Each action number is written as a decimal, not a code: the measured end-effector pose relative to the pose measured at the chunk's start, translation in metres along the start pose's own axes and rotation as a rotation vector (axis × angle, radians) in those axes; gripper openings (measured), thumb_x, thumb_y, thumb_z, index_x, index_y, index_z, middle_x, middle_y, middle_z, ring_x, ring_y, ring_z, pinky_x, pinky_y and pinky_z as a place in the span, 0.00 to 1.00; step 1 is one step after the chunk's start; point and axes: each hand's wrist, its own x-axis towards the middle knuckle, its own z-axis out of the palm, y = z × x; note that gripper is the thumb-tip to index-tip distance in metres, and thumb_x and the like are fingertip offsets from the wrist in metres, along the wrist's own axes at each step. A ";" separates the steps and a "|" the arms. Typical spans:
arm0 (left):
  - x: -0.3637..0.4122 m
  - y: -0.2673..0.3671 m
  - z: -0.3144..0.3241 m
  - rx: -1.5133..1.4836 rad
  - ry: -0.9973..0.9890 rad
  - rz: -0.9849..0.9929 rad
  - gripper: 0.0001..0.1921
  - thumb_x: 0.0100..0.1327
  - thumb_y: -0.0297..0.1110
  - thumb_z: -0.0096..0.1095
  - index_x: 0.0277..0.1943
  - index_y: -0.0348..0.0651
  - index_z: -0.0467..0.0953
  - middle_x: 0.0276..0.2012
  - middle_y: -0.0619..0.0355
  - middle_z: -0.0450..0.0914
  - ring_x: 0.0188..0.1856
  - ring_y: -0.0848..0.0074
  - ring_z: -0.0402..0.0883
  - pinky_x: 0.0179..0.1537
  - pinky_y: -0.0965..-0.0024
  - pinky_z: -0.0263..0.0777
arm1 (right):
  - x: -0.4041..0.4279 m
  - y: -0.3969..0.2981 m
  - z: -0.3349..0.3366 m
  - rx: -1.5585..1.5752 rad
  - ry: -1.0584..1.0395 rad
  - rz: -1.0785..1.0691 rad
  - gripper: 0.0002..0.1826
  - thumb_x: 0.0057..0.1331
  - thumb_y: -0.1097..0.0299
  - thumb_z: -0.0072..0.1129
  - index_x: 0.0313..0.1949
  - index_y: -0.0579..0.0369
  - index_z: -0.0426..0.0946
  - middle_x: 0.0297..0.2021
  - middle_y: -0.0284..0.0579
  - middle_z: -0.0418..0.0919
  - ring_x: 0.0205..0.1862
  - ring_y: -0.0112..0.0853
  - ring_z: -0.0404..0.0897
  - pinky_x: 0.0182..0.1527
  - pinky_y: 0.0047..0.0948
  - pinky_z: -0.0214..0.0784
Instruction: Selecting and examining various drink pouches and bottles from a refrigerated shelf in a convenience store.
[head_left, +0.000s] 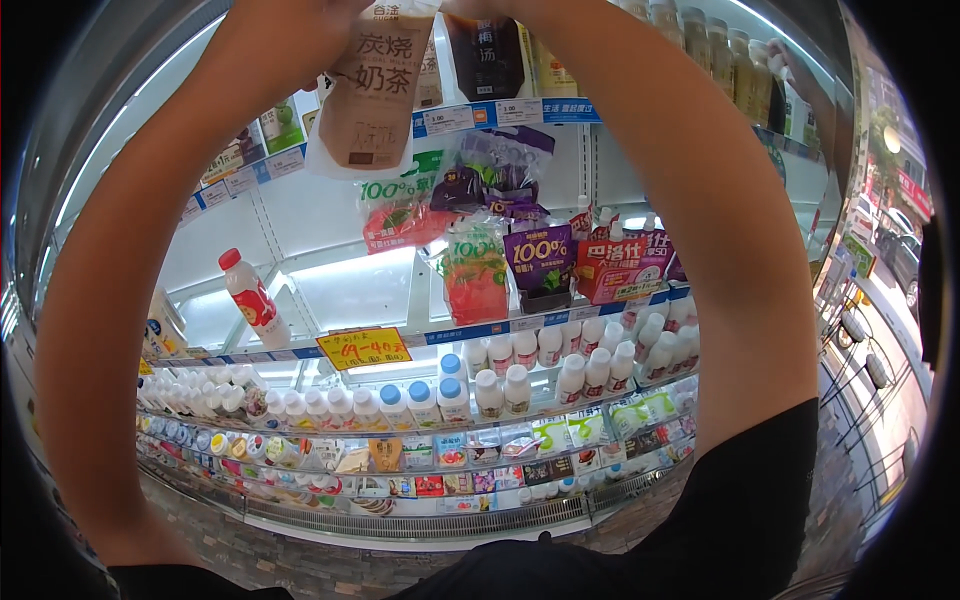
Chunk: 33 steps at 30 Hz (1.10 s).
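At the top edge, my left hand (311, 30) grips a clear pouch of milky brown drink (379, 97). The pouch hangs upright in front of the upper shelf, and its top is cut off by the frame. My right hand (491, 6) is mostly out of the picture, just at the top of a pouch of dark drink (484, 56); its fingers are hidden, so I cannot tell whether it holds that pouch. Below the upper shelf's price strip (517, 112) hang juice packs in clear bags, one red and green (405, 214), one purple (495, 172).
On the shelf below stand a red-capped bottle (255, 300), a purple juice box (540, 262) and red pouch packs (611, 266). A yellow handwritten sign (365, 348) hangs from its edge. Lower tiers hold white bottles (420, 405) and packaged goods. A wire rack (851, 375) stands at right.
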 end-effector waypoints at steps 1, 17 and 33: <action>0.002 -0.017 0.001 0.003 0.000 -0.002 0.16 0.72 0.35 0.54 0.54 0.32 0.80 0.47 0.38 0.85 0.46 0.53 0.86 0.49 0.53 0.81 | 0.004 -0.001 0.006 0.059 0.026 0.044 0.26 0.70 0.47 0.57 0.47 0.59 0.86 0.48 0.57 0.86 0.51 0.47 0.85 0.57 0.41 0.76; -0.032 -0.093 0.019 0.223 0.021 0.082 0.12 0.76 0.36 0.60 0.55 0.38 0.77 0.55 0.45 0.85 0.47 0.59 0.90 0.28 0.66 0.84 | 0.016 0.044 0.028 0.110 0.388 -0.192 0.24 0.78 0.51 0.47 0.57 0.58 0.78 0.58 0.64 0.77 0.60 0.53 0.78 0.62 0.47 0.73; -0.039 -0.117 0.028 0.148 0.037 0.168 0.09 0.75 0.34 0.61 0.53 0.40 0.78 0.54 0.45 0.86 0.35 0.64 0.88 0.23 0.70 0.79 | -0.003 0.084 0.035 -0.045 0.060 0.025 0.24 0.79 0.54 0.43 0.58 0.62 0.76 0.58 0.63 0.79 0.61 0.50 0.79 0.63 0.44 0.71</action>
